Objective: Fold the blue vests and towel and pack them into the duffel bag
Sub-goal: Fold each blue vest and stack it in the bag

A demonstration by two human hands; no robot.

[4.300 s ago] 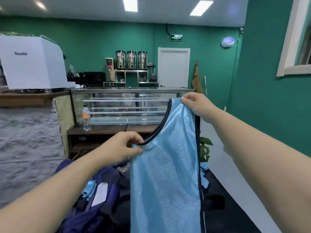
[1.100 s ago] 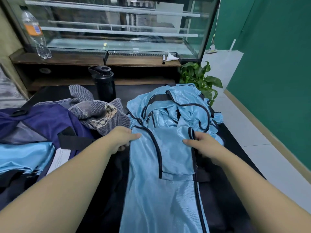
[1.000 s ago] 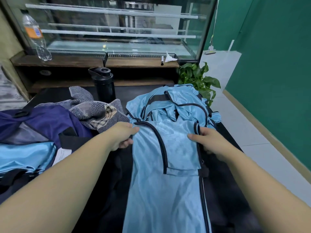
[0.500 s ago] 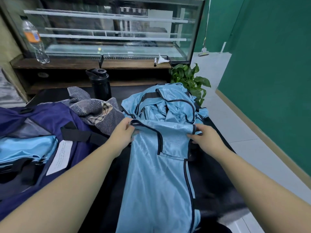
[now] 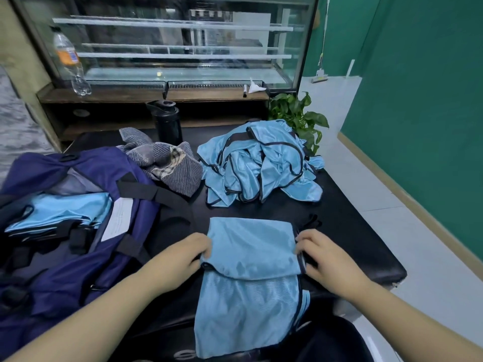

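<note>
Nearest, vest being folded: thin, glossy blue mesh with dark piping, lying on the black table; upper part doubled toward the person, tail hanging over the near edge. Likely light, limp, slippery; best held at the piped side edges.
Left hand: fingers pinching the fold's left edge.
Right hand: fingers curled on the right piped edge.
Duffel bag: soft navy fabric, open at left, folded blue vests inside.
Towel: striped grey, crumpled, probably heavier.
Vest pile: unfolded, tangled, behind.
</note>
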